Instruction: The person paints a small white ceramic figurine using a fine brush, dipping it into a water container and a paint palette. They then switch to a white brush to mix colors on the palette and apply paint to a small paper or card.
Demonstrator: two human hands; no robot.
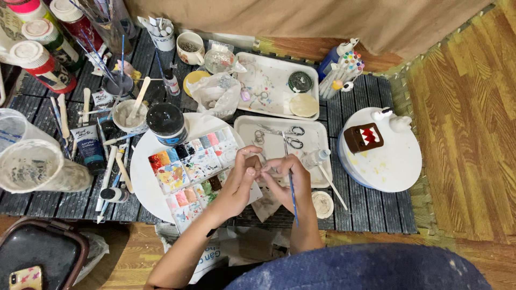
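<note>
Fingertips of the left hand [240,180] pinch a tiny pale object, too small to identify, against the curled right hand [287,180], which grips a thin blue-handled paintbrush [292,193] pointing toward the person. Both hover just right of the paint-smeared white plastic palette [191,166]; the shallow white tray [312,134] holding metal scissors [293,140] lies behind them.

A brown toothy figurine [364,137] sits on a round white stand [395,164], with scissors [293,136] in a tray [317,131].
</note>
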